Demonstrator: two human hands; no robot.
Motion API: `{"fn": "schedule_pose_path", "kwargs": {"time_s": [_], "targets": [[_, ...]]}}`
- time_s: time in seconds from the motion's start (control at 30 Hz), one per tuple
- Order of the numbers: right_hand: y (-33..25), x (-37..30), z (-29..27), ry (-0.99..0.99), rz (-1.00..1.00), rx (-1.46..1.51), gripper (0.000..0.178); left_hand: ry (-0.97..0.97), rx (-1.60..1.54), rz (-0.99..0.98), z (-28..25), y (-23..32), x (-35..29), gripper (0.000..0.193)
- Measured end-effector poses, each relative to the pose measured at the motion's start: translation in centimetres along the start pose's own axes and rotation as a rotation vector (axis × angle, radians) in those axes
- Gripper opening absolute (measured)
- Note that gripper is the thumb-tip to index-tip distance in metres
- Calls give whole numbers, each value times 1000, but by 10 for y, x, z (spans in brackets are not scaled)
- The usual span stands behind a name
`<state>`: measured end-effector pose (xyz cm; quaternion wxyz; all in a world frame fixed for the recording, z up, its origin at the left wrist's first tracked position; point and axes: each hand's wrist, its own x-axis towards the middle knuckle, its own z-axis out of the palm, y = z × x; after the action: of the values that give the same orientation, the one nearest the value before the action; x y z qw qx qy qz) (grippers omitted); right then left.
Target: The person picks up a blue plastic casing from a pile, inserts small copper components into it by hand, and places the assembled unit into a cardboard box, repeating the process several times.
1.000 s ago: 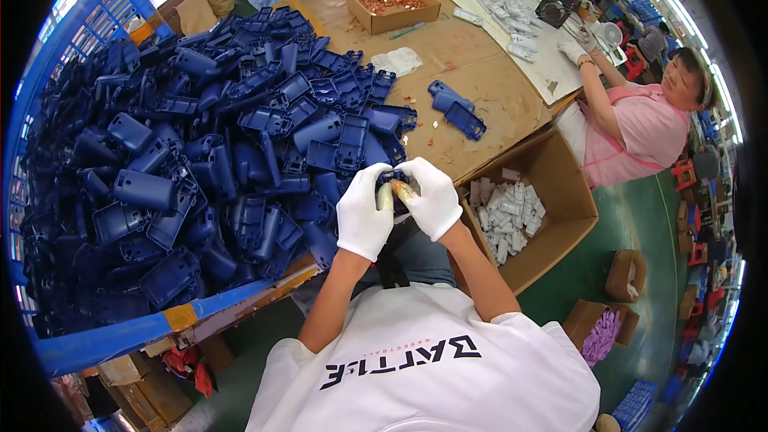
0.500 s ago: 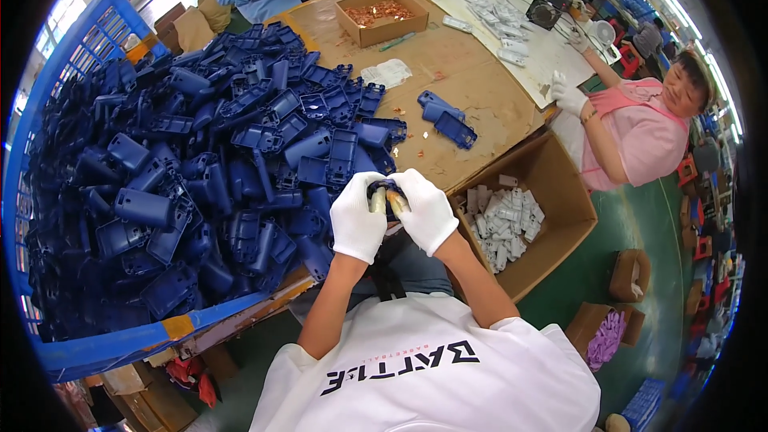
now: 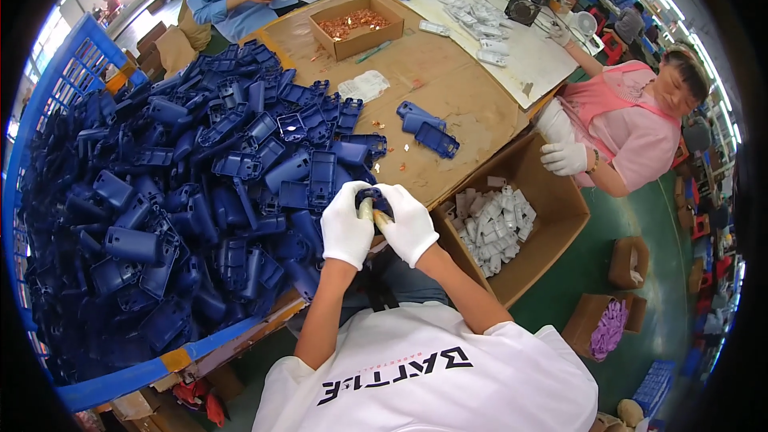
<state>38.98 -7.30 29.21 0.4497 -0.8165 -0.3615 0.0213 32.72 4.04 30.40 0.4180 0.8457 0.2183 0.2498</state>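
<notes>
My left hand (image 3: 347, 226) and my right hand (image 3: 409, 224), both in white gloves with the thumb ends uncovered or capped in something yellowish, are closed around a small dark blue plastic housing (image 3: 369, 194). They hold it between them in front of my body, at the table's near edge. Both thumbs press on its near side; the fingers hide most of the part. Close by on the left rises a large heap of blue plastic housings (image 3: 240, 164). Beyond my hands, two blue housings (image 3: 437, 141) lie on the brown table top (image 3: 416, 84).
A blue crate (image 3: 76, 56) frames the heap. An open carton (image 3: 552, 212) with white-grey parts (image 3: 494, 228) stands at my right. Farther back are a shallow box of copper-coloured pieces (image 3: 354, 26) and a crumpled white sheet (image 3: 364, 86). Co-workers (image 3: 620, 120) sit right and across.
The whole scene has shifted a little left in view. My hands still grip the housing, with the thumbs slightly moved. The right co-worker's gloved hand has come down to the carton's edge.
</notes>
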Motion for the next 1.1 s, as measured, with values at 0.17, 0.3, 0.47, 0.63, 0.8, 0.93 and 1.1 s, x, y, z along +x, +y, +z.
{"fn": "schedule_pose_path", "kwargs": {"time_s": [0.17, 0.3, 0.47, 0.63, 0.8, 0.93, 1.1], "targets": [[3, 6, -4, -26, 0, 37, 42, 64, -17, -37, 11, 2, -4, 28], [24, 47, -29, -4, -48, 90, 45, 109, 145, -108, -6, 19, -10, 48], [165, 207, -89, 219, 250, -339, 40, 121, 135, 106, -24, 28, -24, 20], [162, 230, -105, 145, 333, -564, 59, 10, 62, 148, -44, 11, -47, 17], [89, 114, -101, -255, 370, -650, 47, 149, -38, 10, -67, -3, -73, 20], [141, 84, -76, -17, 192, -610, 28, 44, 63, 143, -33, 18, -51, 69], [78, 74, -88, -94, -125, -194, 22, 85, 321, 396, -14, 34, -12, 86]]}}
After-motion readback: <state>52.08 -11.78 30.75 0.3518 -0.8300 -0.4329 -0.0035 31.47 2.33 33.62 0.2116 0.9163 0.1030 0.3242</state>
